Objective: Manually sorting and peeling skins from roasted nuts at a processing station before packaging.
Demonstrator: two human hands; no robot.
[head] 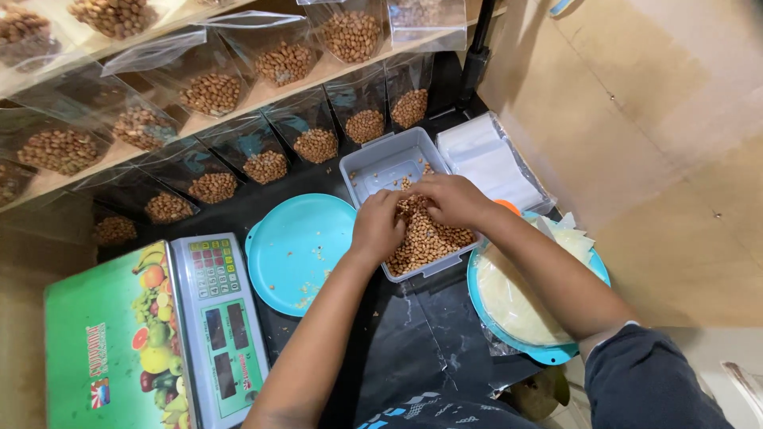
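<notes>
Peanuts [425, 238] fill the grey tub [373, 171] mid-worktop. Left hand [376, 226] and right hand [451, 199] each grip a cupped handful. Loose scooping could scatter nuts onto the teal lid [294, 246].

Black plastic-covered worktop [413, 334], wrinkled and glossy. Lying directly on it: grey rectangular plastic tub [381, 163] partly filled with brown peanuts, at centre; round turquoise plastic lid [298, 250] just left of the tub, dotted with crumbs; green digital weighing scale with fruit-print platform [151, 334] at near left; blue round plastic tray [548, 351] at right, holding pale clear bags; stack of clear flat plastic bags [489, 159] behind that. Along the back, a row of clear pouches of peanuts [316, 145], standing upright. Above, a pale wooden shelf [262, 94] carrying more such pouches.
</notes>
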